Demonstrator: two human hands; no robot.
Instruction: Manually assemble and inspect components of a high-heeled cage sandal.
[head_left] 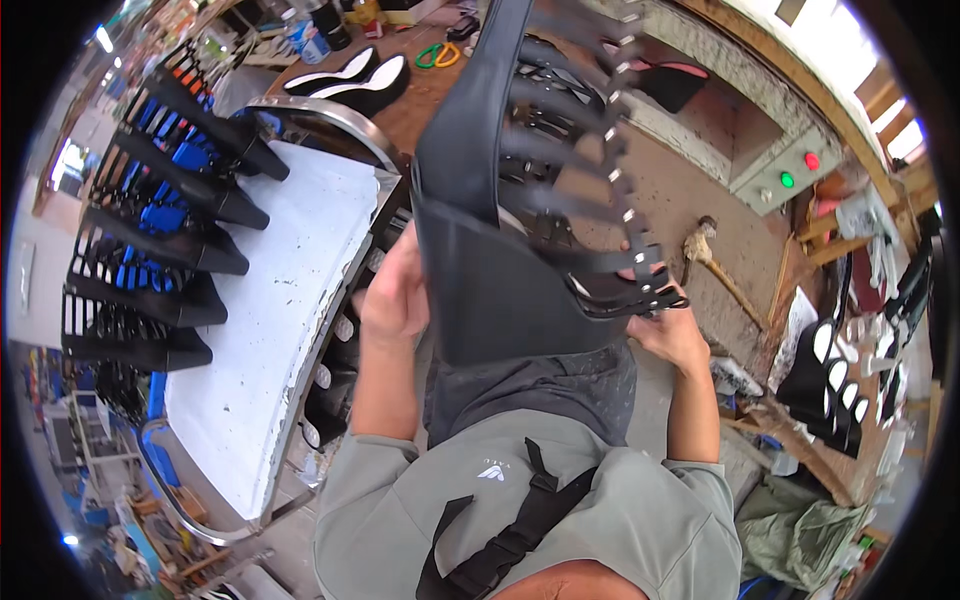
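Note:
I hold a tall black strappy wedge boot (500, 250) up in front of my chest, its smooth sole side toward me. My left hand (395, 295) grips the left edge of the wedge sole. On the other side, my right hand (668, 325) clasps the buckled straps (600, 200). The straps carry small metal buckles and fan out to the right.
A white curved conveyor table (270, 330) at my left carries a row of similar black boots (170, 250) with blue lining. Black insoles (350, 78) and green-orange scissors (437, 53) lie on the brown bench. A hammer (715, 265), a switch box (790, 170) and more soles (835, 375) are at right.

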